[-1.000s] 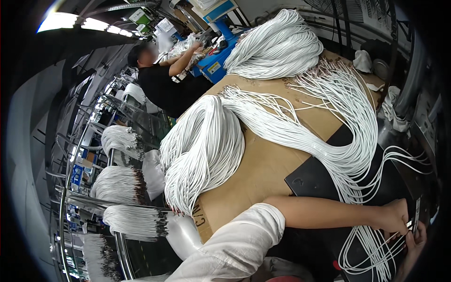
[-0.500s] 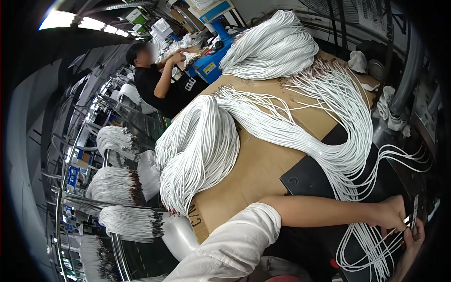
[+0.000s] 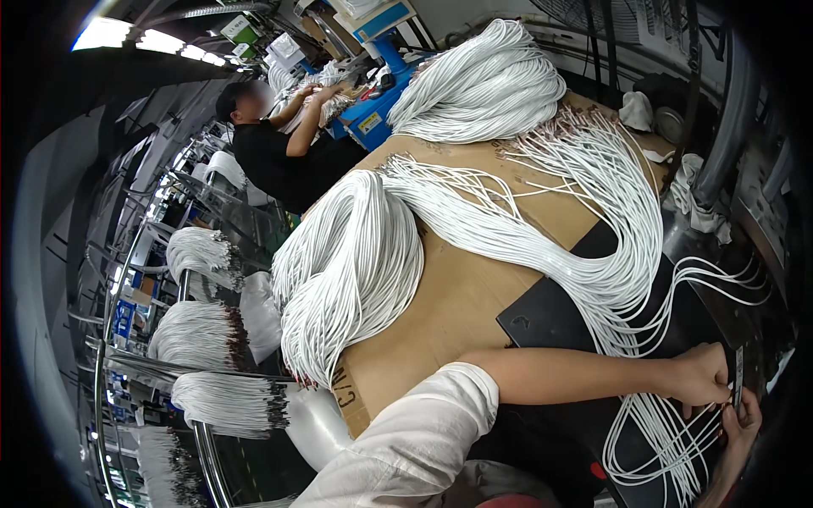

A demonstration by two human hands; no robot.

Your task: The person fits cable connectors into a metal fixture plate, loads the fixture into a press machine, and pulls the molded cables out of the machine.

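At the far lower right, my left hand [image 3: 703,377] is closed in a pinch, with thin white cables [image 3: 665,444] running up to its fingertips. Which cable end it grips is partly hidden. Close below and to the right, my right hand [image 3: 742,421] has its fingers closed at the lower end of a narrow metal strip [image 3: 738,374] that stands nearly upright. Both hands' fingertips almost meet there. Under my left forearm, a long bundle of white cables [image 3: 622,292] crosses a black board [image 3: 550,317] and hangs in loops at its near side.
Thick coils of white cable [image 3: 351,271] and another coil [image 3: 478,85] lie on brown cardboard [image 3: 449,313]. Racks at left carry cable bundles [image 3: 229,402]. A person in black [image 3: 279,161] works beside a blue machine [image 3: 373,114]. A metal post [image 3: 728,135] rises at right.
The view has shifted slightly, moving the scene a little left. My fingers have drawn closer around the strip's lower end, and the white piece seen there earlier no longer shows.
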